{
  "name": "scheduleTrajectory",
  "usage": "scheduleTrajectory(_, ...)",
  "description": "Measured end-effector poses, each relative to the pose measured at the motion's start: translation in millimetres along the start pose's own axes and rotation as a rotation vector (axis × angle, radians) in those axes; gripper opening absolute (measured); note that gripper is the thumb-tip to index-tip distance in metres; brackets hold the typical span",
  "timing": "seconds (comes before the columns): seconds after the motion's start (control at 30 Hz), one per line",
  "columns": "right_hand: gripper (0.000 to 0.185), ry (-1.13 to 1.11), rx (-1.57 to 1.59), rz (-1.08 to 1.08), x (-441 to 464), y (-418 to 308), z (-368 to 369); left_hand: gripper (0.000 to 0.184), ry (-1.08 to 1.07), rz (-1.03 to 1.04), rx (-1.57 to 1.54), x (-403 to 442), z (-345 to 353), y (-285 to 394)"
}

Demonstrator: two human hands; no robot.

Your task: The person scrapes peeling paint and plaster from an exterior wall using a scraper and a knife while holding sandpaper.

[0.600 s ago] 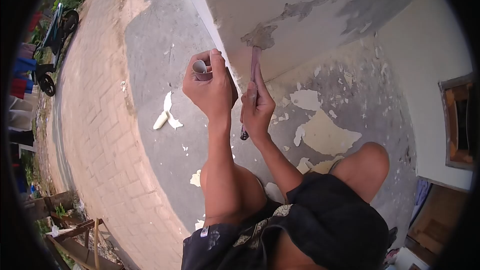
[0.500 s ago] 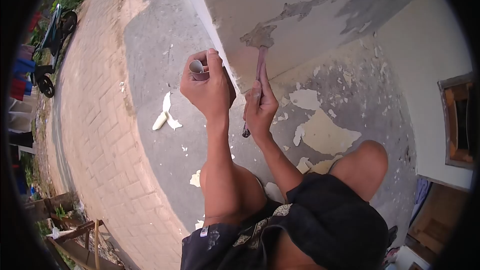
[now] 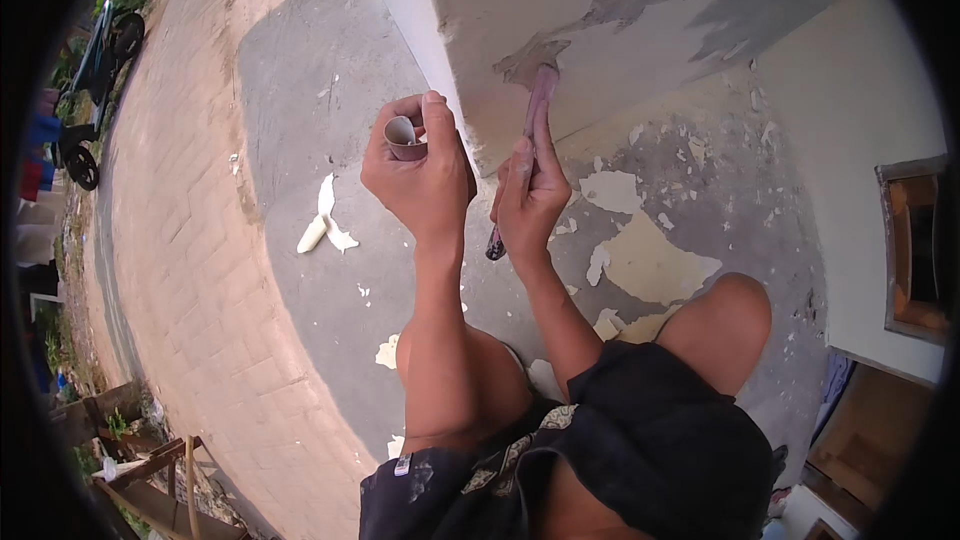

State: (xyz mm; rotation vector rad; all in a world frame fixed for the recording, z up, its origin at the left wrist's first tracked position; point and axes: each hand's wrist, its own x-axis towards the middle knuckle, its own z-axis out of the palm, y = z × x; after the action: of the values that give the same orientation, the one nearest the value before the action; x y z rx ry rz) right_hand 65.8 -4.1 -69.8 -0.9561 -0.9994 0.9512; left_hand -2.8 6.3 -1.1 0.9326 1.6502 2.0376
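Observation:
My left hand is curled around a small rolled sheet, pale grey inside and brownish outside, beside the corner of the wall. My right hand grips a long, flat scraper-like tool, pinkish-grey along its length with a dark lower end. The tool's upper end is at the wall, at the lower edge of a rough grey patch where the paint is gone. Whether its tip touches the surface I cannot tell. The fingers of both hands are closed.
Large cream paint flakes and smaller chips lie on the grey concrete floor. A curled paint peel lies left of my hands. Farther left runs a paved path with a parked motorbike. A wooden-framed opening is at the right.
The tool's upper end has shifted slightly up and right along the wall, and its angle has tilted. My left hand keeps the rolled sheet in almost the same place.

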Motion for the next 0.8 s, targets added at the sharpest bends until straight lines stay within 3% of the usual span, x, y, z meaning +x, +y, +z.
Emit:
scheduleTrajectory(0.17, 0.043, -0.006, -0.075, -0.214, 5, 12, 1, 0.016, -0.056, 0.034, -0.017, -1, 4, -8)
scheduleTrajectory(0.23, 0.043, -0.042, 0.005, -0.032, -2, 3, 3, 0.017, -0.054, 0.046, 0.018, -4, -2, -3)
scheduleTrajectory(0.33, 0.044, -0.022, 0.014, 0.046, -3, -14, 2, 0.018, -0.065, -0.048, 0.106, -3, -12, -2)
scheduleTrajectory(0.4, 0.045, 0.003, -0.011, 0.002, -1, -14, 1, 0.019, -0.069, -0.100, 0.069, 1, -8, -1)
scheduleTrajectory(0.57, 0.045, 0.143, 0.015, -0.137, 4, 9, 30, 0.016, -0.045, 0.072, 0.017, -6, -9, -8)
scheduleTrajectory(0.67, 0.043, 0.210, -0.020, -0.008, 49, -35, 8, 0.017, -0.008, 0.108, 0.071, -2, -25, 2)
scheduleTrajectory(0.8, 0.047, 0.153, -0.053, -0.047, 72, -62, -23, 0.014, 0.019, 0.073, 0.070, 5, -25, -10)
